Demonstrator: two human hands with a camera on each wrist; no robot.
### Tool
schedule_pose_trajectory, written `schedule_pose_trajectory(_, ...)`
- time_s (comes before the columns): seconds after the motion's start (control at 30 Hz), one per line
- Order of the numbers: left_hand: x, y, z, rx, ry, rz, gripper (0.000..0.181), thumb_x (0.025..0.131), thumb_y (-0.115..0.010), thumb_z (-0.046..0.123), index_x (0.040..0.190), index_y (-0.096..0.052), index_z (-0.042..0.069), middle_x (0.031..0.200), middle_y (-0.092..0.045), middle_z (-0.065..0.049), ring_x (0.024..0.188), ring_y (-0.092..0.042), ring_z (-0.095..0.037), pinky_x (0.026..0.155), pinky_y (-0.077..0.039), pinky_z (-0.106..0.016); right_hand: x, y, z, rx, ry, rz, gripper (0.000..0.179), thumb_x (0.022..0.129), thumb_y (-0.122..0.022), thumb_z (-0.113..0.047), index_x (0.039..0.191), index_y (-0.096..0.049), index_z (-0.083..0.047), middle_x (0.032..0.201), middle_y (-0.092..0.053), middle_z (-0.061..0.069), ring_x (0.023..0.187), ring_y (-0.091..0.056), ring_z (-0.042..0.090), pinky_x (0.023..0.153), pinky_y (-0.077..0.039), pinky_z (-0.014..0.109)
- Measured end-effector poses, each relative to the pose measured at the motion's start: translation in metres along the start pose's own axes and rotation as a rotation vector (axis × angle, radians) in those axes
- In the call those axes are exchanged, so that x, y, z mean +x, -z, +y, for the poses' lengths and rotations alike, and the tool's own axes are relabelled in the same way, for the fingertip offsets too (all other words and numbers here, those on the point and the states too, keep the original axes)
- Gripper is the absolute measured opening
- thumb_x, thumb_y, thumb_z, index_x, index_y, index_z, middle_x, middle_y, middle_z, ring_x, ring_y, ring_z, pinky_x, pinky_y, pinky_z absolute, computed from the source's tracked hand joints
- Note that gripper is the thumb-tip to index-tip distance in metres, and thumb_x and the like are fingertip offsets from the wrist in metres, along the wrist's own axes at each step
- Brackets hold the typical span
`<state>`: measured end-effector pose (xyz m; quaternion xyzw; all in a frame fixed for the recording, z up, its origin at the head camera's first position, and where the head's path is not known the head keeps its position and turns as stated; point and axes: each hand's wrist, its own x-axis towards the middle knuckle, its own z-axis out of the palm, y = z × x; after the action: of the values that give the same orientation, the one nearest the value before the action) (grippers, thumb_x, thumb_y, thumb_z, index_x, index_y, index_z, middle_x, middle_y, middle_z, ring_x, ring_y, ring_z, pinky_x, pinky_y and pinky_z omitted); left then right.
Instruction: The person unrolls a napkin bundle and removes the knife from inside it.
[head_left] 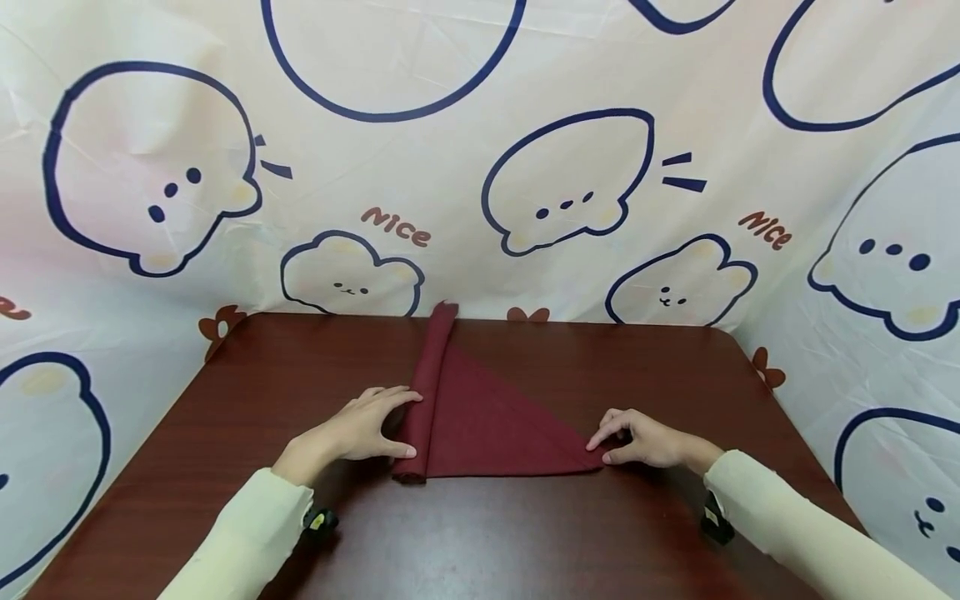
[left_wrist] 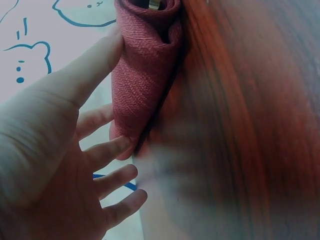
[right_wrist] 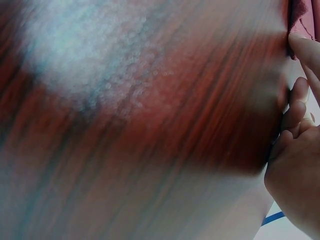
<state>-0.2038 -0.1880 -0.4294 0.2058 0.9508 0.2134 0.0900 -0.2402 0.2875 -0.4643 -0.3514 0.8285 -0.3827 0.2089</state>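
Note:
A dark red cloth (head_left: 495,425) lies on the table, its left side wound into a long roll (head_left: 424,392) and the rest a flat triangle tapering right. My left hand (head_left: 367,425) rests against the roll's left side, thumb near its front end and fingers spread farther back. In the left wrist view the roll's open end (left_wrist: 147,30) shows wound layers with a small gold-coloured bit inside. At the cloth's right tip, my right hand (head_left: 647,440) pinches the corner between thumb and forefinger, the other fingers curled. Only a sliver of cloth (right_wrist: 302,22) appears in the right wrist view.
The brown wood-grain table (head_left: 480,542) has a glossy patch of light in front. A pale curtain (head_left: 450,175) with cartoon outlines hangs behind and along both sides. The roll's far end reaches the table's back edge. Black devices sit at both wrists.

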Motion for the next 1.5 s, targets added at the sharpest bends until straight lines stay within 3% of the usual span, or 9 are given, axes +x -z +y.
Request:
schedule_pose_trajectory(0.43,-0.006,0.003,-0.006,-0.022,0.025,-0.013,0.083,0.079,-0.084,0.046,0.149,-0.050,0.015,0.154,-0.047,-0.018,0.141,-0.039,-0.044,0.109,-0.035,-0.068,0.000,0.000,-0.002,-0.003,0.002,0.005,0.021,0.089,-0.076,-0.014,0.110,-0.079,-0.010,0.103,-0.064,0.009,0.092,-0.052,0.015,0.080,-0.041,0.027)
schedule_pose_trajectory(1.0,-0.007,0.001,-0.011,-0.129,0.024,-0.042,0.082,0.082,-0.083,0.041,0.151,-0.047,0.015,0.155,-0.045,-0.019,0.143,-0.035,-0.046,0.112,-0.035,-0.066,0.000,0.000,0.000,-0.008,-0.018,-0.003,0.022,0.090,-0.075,-0.016,0.110,-0.078,-0.011,0.103,-0.064,0.008,0.093,-0.051,0.015,0.081,-0.041,0.027)
schedule_pose_trajectory(1.5,-0.005,0.009,-0.009,-0.111,0.012,-0.029,0.077,0.085,-0.080,0.041,0.149,-0.048,0.013,0.154,-0.045,-0.019,0.143,-0.035,-0.046,0.110,-0.036,-0.067,-0.001,0.002,-0.001,-0.003,0.039,0.012,0.021,0.089,-0.076,-0.012,0.109,-0.078,-0.008,0.101,-0.064,0.011,0.091,-0.051,0.016,0.078,-0.040,0.027)
